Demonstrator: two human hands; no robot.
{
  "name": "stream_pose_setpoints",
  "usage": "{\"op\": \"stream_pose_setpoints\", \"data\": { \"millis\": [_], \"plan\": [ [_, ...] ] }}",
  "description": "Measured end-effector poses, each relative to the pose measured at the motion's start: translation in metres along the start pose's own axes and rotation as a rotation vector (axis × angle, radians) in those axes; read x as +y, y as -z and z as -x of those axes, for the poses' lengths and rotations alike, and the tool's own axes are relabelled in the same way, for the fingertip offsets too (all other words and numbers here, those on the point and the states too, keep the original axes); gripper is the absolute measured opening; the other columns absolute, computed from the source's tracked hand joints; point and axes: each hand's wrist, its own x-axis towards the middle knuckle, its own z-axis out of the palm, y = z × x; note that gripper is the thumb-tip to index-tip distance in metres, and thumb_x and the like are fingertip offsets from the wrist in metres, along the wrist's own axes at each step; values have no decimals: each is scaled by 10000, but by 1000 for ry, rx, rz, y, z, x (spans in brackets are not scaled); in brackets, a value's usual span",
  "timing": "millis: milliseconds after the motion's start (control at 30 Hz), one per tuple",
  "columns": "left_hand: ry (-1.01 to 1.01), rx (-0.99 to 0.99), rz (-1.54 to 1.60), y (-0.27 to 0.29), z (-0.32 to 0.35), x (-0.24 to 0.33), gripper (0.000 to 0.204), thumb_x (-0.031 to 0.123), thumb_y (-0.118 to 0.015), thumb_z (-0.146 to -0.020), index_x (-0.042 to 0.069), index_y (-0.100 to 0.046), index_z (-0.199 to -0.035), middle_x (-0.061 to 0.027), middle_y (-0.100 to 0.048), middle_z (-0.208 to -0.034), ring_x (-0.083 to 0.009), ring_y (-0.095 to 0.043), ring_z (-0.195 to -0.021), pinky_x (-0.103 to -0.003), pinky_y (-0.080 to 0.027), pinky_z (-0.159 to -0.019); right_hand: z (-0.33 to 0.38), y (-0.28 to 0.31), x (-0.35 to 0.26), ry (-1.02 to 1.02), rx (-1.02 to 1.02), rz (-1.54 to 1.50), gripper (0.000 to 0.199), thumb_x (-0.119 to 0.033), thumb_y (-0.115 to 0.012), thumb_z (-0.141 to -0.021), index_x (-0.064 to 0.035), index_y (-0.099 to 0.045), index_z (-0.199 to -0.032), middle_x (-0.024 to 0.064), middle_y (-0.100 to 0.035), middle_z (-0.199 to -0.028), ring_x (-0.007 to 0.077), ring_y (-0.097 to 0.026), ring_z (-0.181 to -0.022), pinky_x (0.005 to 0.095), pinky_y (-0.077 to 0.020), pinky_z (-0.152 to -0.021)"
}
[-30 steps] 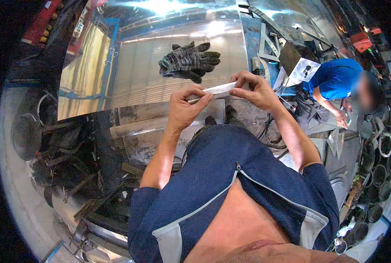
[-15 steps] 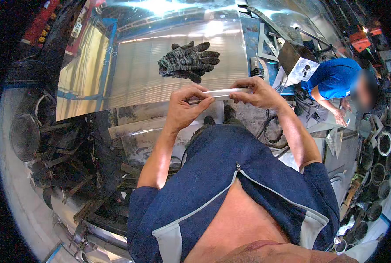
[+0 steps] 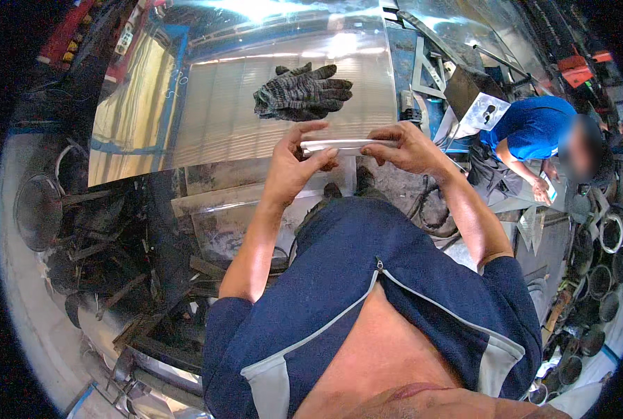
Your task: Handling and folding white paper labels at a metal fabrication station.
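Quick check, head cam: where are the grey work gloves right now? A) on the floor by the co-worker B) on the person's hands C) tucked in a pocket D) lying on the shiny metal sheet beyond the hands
D: the grey gloves lie on the shiny metal sheet, beyond the bare left hand and right hand, which hold a thin pale strip between them.

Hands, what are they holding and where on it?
Both hold a thin pale strip by its ends: left hand on its left end, right hand on its right.
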Motion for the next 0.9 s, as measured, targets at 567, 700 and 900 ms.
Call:
{"op": "stream_pose_setpoints", "data": {
  "millis": [567, 700, 900],
  "plan": [
    [109, -370, -640, 2, -4, -11, 285, 256, -728, -831, 17, -710, -984, -57, -690, -771, -104, -617, -663, -284, -500, -632, 1, -9, 44, 184, -157, 429, 239, -265, -616, -886, -69, -668, -1013, 185, -656, -809, 364, -624, -710, 434, -480, -640],
    [69, -328, -597, 3, -11, -43, 265, 244, -709, -845, 21, -714, -987, -57, -684, -737, -109, -618, -651, -288, -500, -620, 3, -13, 42, 205, -92, 384, 286, -308, -601, -907, -58, -665, -1031, 196, -666, -846, 352, -630, -720, 419, -492, -659],
    [174, -338, -421, -7, -14, -44, 218, 144, -669, -882, -23, -703, -1018, -49, -686, -746, -107, -644, -677, -248, -516, -628, 2, -17, 54, 235, -143, 288, 270, -280, -542, -954, -36, -636, -1017, 184, -644, -795, 311, -612, -702, 409, -469, -641]
  ]
}}
